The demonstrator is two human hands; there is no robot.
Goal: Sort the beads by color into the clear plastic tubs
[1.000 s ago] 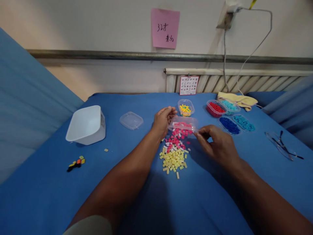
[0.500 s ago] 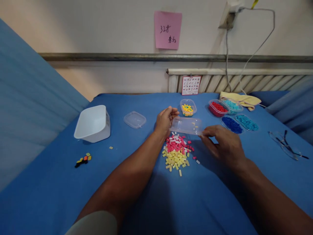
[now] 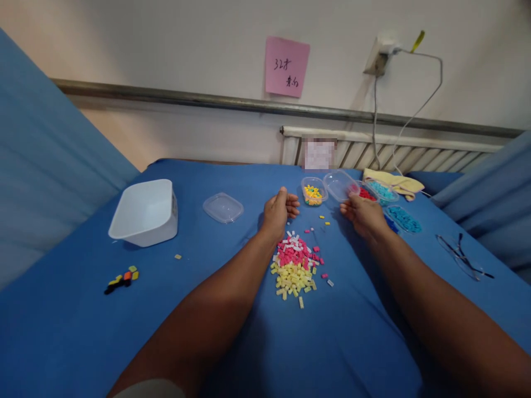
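My right hand [image 3: 365,215] pinches the near edge of a clear plastic lid [image 3: 341,185], tilted up in front of a tub of red bricks [image 3: 367,194]. My left hand [image 3: 281,214] is open and holds nothing, with its thumb up and its fingers toward the right. Just below it lies a pile of small building bricks: white and pink ones [image 3: 293,251] at the far side, pale yellow ones [image 3: 292,278] nearer me. A couple of yellow bricks [image 3: 324,220] rest on the cloth between my hands. Beyond them stands a clear tub of yellow and green bricks [image 3: 314,192].
A white bin [image 3: 143,213] stands at left, with a clear lid [image 3: 223,208] to its right. Black, orange and yellow pieces [image 3: 123,279] lie in front. Light-blue [image 3: 381,190] and teal [image 3: 404,219] brick tubs, a yellow cloth [image 3: 394,182] and glasses [image 3: 464,257] are at right.
My left hand has come off the clear lid. My right hand has carried it away and to the right, and yellow bricks that were on it now lie on the blue cloth.
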